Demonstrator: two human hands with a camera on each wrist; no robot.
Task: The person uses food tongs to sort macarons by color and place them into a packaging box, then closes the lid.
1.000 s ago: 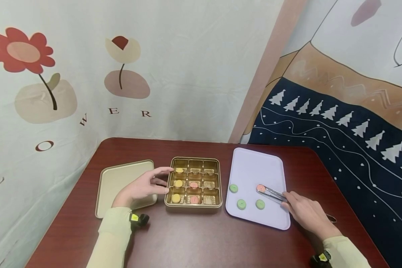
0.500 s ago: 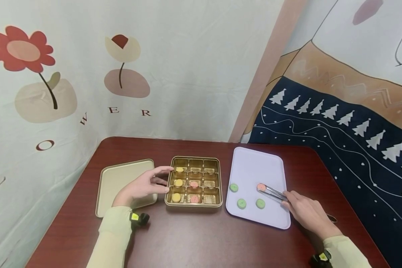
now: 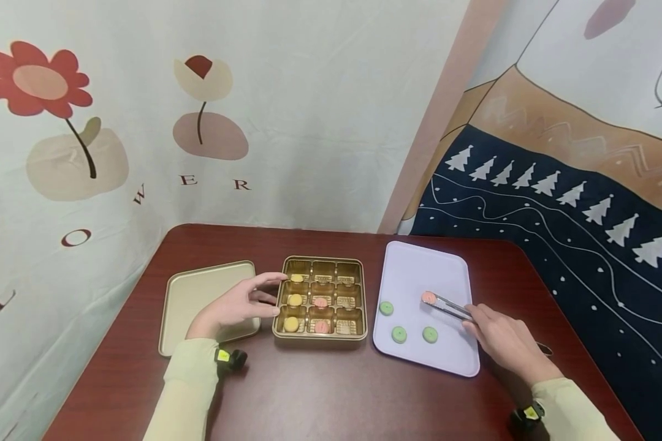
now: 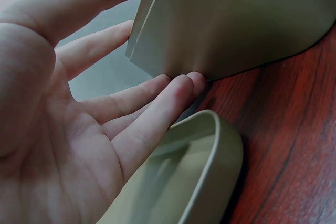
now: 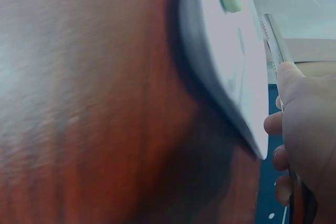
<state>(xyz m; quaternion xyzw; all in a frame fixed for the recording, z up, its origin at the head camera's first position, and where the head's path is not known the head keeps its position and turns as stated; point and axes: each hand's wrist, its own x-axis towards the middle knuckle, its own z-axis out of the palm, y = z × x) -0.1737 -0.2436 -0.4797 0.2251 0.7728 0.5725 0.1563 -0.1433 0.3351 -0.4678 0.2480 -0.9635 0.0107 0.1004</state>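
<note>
My right hand [image 3: 504,337] grips metal tongs [image 3: 449,308], whose tips pinch a pink macaron [image 3: 428,297] over the lilac tray [image 3: 425,263]. Three green macarons [image 3: 399,334] sit on that tray. In the right wrist view the tongs [image 5: 278,38] point away from the hand and their tips are hard to make out. A gold box [image 3: 320,344] with a divided insert stands mid-table, its left column holding yellow macarons [image 3: 291,324] and its middle column two pink macarons [image 3: 322,327]. My left hand [image 3: 234,306] touches the box's left side with extended fingers [image 4: 152,119].
A gold lid [image 3: 193,294] lies left of the box, partly under the left hand and forearm. The brown table [image 3: 331,392] backs onto a printed curtain [image 3: 331,122]. The box's right column and upper middle compartment show bare insert.
The tongs with the pink macaron have risen slightly from the tray, and my right hand has shifted up a little. The left hand stays against the box.
</note>
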